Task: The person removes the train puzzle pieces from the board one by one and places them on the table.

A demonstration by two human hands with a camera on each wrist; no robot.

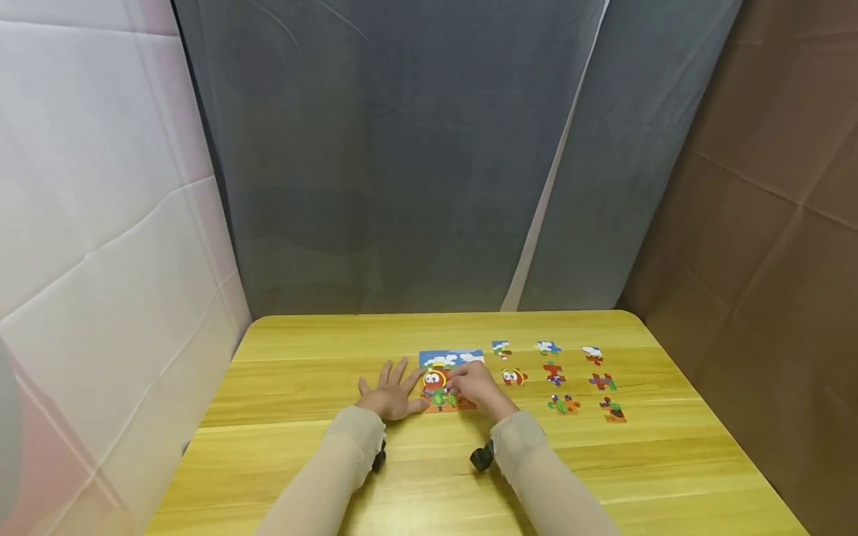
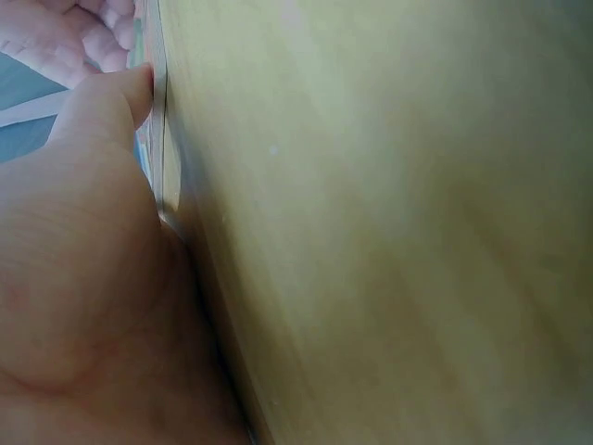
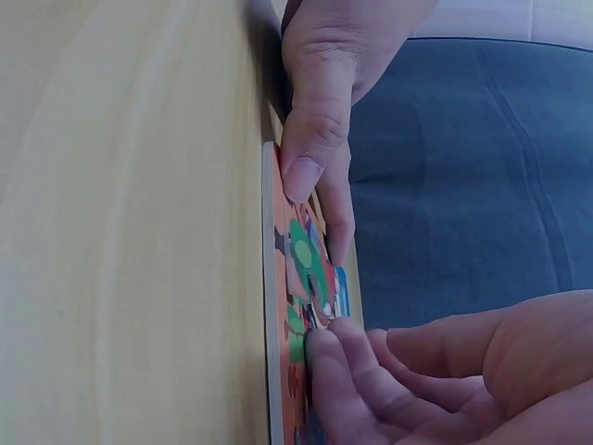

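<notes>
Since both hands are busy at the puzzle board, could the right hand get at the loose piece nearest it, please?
Probably yes: the loose piece lies uncovered on the table just beside the right hand, nothing between them.
</notes>
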